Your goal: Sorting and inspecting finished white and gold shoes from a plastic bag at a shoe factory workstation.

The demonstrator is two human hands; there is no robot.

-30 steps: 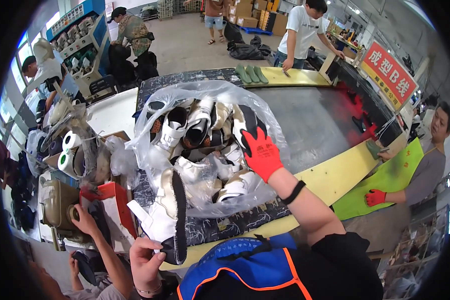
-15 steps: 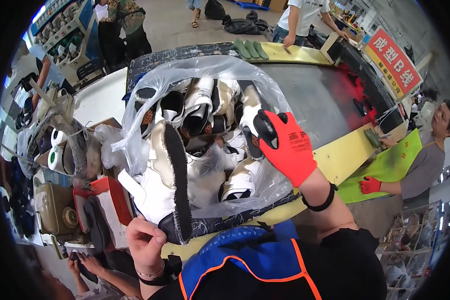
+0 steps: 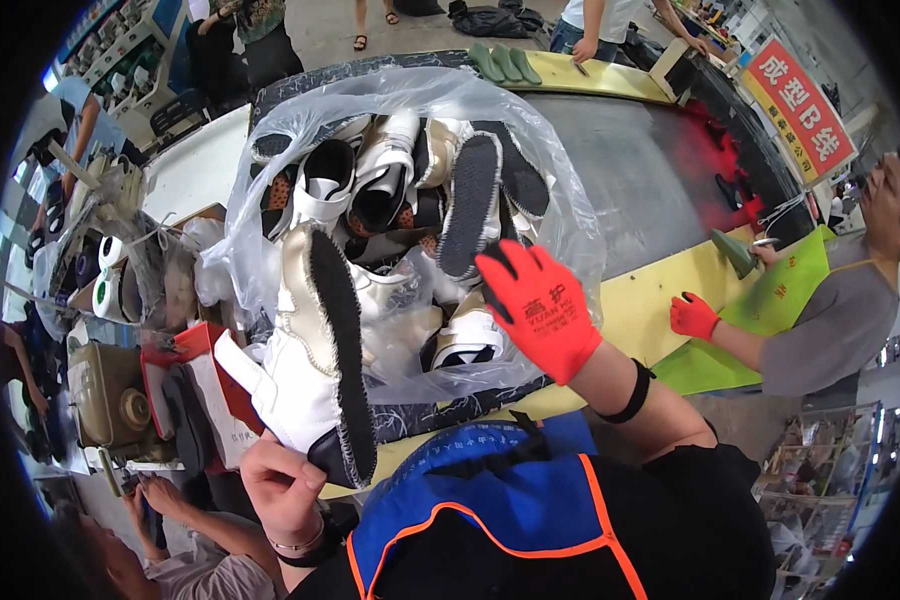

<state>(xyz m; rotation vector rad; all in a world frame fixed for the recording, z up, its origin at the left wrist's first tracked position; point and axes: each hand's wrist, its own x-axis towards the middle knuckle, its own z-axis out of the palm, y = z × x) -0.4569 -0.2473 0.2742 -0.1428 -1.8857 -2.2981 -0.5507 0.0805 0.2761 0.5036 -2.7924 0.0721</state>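
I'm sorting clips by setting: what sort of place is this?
Probably a shoe factory: white-and-gold shoe uppers fill a clear plastic bag, and green shoe lasts lie on a yellow board.

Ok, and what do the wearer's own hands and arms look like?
Left hand: no glove; thin bracelet at the wrist, black band just behind it. Right hand: red glove, black showing on the fingers, dark print on the back; black strap around the forearm, short black sleeve above.
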